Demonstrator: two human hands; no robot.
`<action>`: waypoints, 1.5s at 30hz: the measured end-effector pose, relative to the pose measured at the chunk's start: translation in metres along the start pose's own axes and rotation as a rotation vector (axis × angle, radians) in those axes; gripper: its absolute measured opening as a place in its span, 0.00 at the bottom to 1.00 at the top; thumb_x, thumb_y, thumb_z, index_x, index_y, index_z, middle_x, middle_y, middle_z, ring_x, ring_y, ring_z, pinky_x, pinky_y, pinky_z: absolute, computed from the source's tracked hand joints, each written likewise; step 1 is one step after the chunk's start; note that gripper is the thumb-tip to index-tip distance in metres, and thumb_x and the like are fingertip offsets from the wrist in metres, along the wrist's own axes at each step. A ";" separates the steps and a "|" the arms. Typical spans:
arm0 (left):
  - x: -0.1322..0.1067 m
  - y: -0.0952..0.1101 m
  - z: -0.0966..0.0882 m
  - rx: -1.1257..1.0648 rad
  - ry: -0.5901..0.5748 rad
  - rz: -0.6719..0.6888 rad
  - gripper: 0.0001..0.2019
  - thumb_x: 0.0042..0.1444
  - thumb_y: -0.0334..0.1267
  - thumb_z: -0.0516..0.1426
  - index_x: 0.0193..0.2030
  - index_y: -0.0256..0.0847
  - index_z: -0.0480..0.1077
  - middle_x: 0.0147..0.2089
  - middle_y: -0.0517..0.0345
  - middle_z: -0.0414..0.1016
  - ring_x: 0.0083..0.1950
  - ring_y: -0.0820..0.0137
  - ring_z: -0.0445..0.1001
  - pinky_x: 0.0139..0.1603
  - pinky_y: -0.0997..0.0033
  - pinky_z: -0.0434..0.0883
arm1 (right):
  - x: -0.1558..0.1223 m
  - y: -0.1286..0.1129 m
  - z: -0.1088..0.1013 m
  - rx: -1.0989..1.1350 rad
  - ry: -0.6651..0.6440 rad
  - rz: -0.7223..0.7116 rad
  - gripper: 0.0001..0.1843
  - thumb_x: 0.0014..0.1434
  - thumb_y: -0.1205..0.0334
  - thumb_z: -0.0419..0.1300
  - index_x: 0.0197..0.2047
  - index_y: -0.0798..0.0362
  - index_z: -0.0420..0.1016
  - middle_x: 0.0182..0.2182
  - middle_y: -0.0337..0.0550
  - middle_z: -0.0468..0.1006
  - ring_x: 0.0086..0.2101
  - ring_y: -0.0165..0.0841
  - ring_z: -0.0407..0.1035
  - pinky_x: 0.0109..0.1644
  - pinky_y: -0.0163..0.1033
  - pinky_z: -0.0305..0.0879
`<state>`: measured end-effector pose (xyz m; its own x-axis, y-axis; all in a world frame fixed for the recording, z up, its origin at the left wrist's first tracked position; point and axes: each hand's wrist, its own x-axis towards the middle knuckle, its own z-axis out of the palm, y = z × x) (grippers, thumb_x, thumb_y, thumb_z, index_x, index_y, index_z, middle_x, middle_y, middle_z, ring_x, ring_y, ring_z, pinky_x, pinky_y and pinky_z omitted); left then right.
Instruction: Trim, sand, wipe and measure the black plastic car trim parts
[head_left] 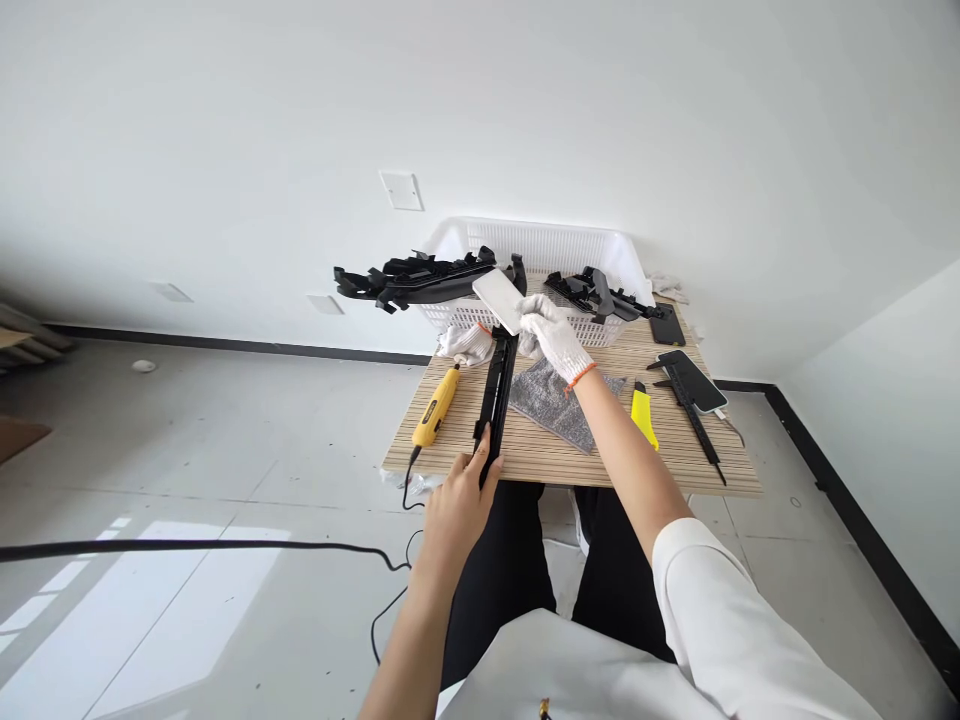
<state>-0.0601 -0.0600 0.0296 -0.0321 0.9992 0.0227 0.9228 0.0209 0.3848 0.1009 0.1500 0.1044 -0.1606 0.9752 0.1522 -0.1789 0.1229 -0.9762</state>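
A long black plastic trim strip (496, 393) lies lengthwise on the small wooden table (600, 455). My bare left hand (457, 500) is closed on its near end at the table's front edge. My right hand (551, 335), in a white knit glove, holds a flat white block (499, 299) against the strip's far end, close to the basket. A second white glove (466, 343) lies loose on the table just left of the strip.
A white plastic basket (547, 250) with black trim parts (420, 277) stands at the table's back. A grey cloth (559, 400), yellow rotary tool (437, 406) with cord, yellow utility knife (643, 416), black caliper (694, 415) and two phones (697, 378) lie around. White walls surround the table.
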 end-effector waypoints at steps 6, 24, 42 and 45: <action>-0.001 0.004 0.007 -0.056 -0.032 -0.057 0.27 0.75 0.49 0.46 0.78 0.53 0.52 0.48 0.52 0.75 0.38 0.63 0.78 0.31 0.69 0.62 | 0.001 0.007 -0.005 -0.036 -0.069 -0.018 0.10 0.54 0.65 0.57 0.39 0.47 0.61 0.29 0.28 0.69 0.18 0.20 0.63 0.18 0.25 0.53; 0.001 0.005 0.008 -0.019 -0.037 -0.062 0.28 0.75 0.48 0.47 0.78 0.53 0.50 0.47 0.53 0.74 0.35 0.64 0.75 0.30 0.69 0.59 | 0.005 0.003 0.000 -0.060 -0.143 -0.053 0.09 0.63 0.58 0.60 0.46 0.49 0.69 0.46 0.39 0.77 0.20 0.18 0.65 0.17 0.27 0.56; 0.003 0.008 0.007 -0.048 -0.047 -0.076 0.28 0.75 0.47 0.48 0.78 0.52 0.50 0.48 0.52 0.74 0.38 0.62 0.76 0.31 0.68 0.59 | 0.015 0.002 -0.003 -0.026 -0.090 -0.097 0.07 0.59 0.62 0.60 0.42 0.50 0.69 0.47 0.39 0.77 0.22 0.19 0.64 0.17 0.27 0.56; 0.003 0.007 0.008 -0.063 -0.040 -0.074 0.28 0.75 0.47 0.48 0.78 0.52 0.50 0.48 0.52 0.74 0.38 0.62 0.76 0.31 0.69 0.59 | 0.016 0.002 -0.003 -0.043 -0.143 -0.064 0.08 0.58 0.61 0.61 0.42 0.50 0.69 0.50 0.40 0.77 0.21 0.18 0.64 0.16 0.27 0.56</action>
<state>-0.0509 -0.0569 0.0253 -0.0831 0.9955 -0.0444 0.8923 0.0942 0.4415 0.1007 0.1668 0.1040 -0.2875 0.9293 0.2319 -0.1519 0.1949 -0.9690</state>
